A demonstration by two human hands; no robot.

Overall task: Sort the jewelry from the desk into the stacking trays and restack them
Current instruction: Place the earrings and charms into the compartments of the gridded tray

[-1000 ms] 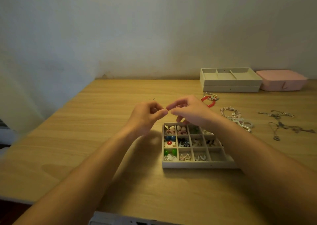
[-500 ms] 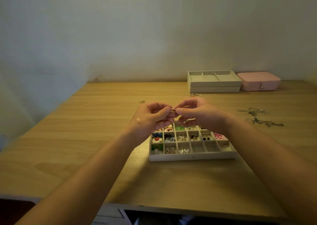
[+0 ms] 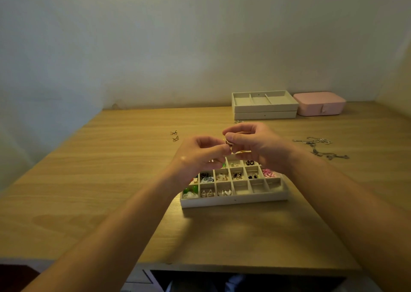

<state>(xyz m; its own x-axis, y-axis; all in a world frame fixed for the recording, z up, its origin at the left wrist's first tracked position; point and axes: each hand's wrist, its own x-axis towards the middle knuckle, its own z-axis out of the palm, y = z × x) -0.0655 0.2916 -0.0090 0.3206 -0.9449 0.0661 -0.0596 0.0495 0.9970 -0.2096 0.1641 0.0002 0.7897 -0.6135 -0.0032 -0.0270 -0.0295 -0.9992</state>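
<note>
I see the desk [image 3: 89, 180] spread wide around the grid tray [image 3: 233, 199], which lies in front of me with its long side running left to right. Beyond the grid tray and a little right of it sit two stacked trays [image 3: 264, 109], the top one open and bare, with a closed pink case [image 3: 320, 103] just beside them on their right.

Both my hands hang over the far rows of the grid tray. My left hand [image 3: 200, 156] and right hand [image 3: 255, 145] meet fingertip to fingertip, both curled and pinching one small earring-like piece [image 3: 229, 142] between them. It is too small for me to read its long axis or which hand bears it.

To the right of the grid tray, well apart, is a tangle of silver chains [image 3: 320, 149]. Beyond its left end lies a pair of little gold pieces [image 3: 175, 135].

What matters for the drop, I judge, is this: the piece hangs straight above the tray, and the bare cells I can see are in its near row, right of middle. That is on my right hand's side, so the right hand has the shorter way down.
</note>
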